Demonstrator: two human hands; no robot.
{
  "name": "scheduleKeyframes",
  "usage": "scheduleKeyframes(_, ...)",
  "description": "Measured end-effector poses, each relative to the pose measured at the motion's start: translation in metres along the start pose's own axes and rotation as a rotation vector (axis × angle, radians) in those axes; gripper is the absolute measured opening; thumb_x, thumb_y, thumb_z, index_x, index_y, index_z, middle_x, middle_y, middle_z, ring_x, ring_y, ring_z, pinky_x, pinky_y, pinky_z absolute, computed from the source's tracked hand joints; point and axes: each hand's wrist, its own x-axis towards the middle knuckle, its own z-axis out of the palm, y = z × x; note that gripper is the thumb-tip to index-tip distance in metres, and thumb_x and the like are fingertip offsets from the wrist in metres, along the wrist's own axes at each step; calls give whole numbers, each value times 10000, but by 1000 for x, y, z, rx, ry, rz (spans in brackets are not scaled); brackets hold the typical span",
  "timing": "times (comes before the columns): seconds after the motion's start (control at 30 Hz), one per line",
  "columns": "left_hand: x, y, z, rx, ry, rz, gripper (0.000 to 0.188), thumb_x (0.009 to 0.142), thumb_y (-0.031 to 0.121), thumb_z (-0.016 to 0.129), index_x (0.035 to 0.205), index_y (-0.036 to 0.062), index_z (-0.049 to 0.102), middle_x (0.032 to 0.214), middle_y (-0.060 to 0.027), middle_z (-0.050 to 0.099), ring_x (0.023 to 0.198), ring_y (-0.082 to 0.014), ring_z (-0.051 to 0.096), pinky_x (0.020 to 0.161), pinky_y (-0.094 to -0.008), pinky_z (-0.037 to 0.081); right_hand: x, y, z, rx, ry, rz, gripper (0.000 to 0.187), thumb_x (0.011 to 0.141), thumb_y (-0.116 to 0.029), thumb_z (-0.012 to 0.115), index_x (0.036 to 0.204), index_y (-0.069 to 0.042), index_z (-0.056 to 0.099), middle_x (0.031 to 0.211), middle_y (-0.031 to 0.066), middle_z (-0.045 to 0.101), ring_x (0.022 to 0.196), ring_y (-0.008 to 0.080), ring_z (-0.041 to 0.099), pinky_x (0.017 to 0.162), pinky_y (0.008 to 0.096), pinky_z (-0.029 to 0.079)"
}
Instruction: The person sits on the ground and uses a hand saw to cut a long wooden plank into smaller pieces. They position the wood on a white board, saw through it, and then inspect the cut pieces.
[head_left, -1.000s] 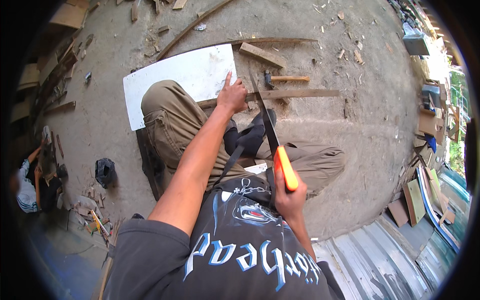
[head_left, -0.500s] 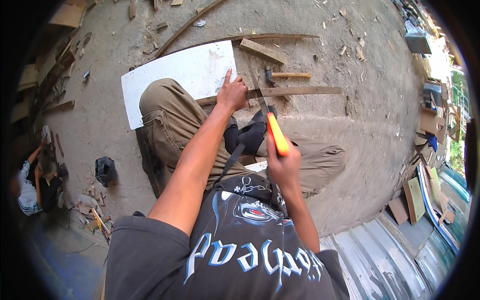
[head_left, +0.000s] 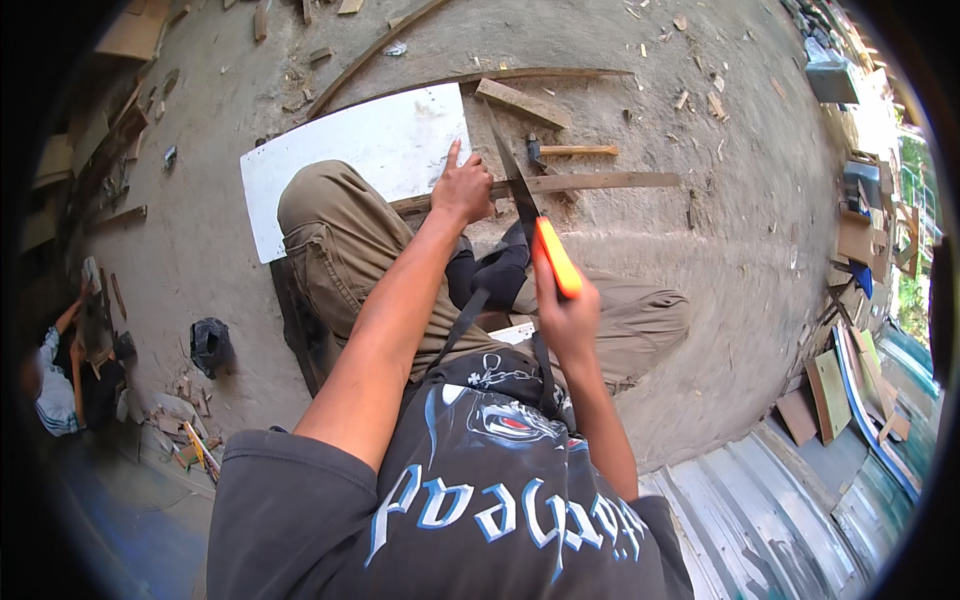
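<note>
While left hand (head_left: 463, 192) rests at right edge of white board (head_left: 395, 130), right hand (head_left: 570, 315) grips saw (head_left: 553, 255).
Left index extended; can't tell if other fingers grip.

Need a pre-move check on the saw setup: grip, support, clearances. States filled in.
1. Right hand closed around the orange saw handle: ok.
2. Left hand on the work: ok, over the wood strip at the right edge of the white board.
3. Left fingers off the saw blade: ok, a narrow gap shows.
4. Blade teeth seated in the strip: cannot tell; blade crosses it in view, contact unclear.
5. Feet clear of the blade: cannot tell; they sit close below it, depth unclear.
6. Hammer off the blade: ok, lies to its right.
</note>
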Motion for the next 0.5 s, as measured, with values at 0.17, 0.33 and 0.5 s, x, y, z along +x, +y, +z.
scheduleKeyframes(0.17,2,0,1,-16,24,4,281,687,301,755,893,111,780,952,-31,724,1186,-158,575,1260,-502,122,18,3,20,-9,42,-98,218,953,-176,674,889,27,628,654,172,611,532,227,568,538,351,453)
scheduleKeyframes(0.33,-3,0,-7,24,-26,-29,255,692,285,744,873,109,778,956,-35,724,1185,-156,576,1260,-500,122,-75,-23,-34,37,-9,82,185,938,-117,688,907,57,632,647,137,605,561,149,588,545,328,458)
scheduleKeyframes(0.5,-2,0,-2,-9,30,2,261,691,299,748,866,108,777,967,-34,723,1183,-156,577,1257,-504,127,-4,2,3,44,15,-5,215,944,-159,686,932,53,652,662,126,623,579,140,580,560,325,464)
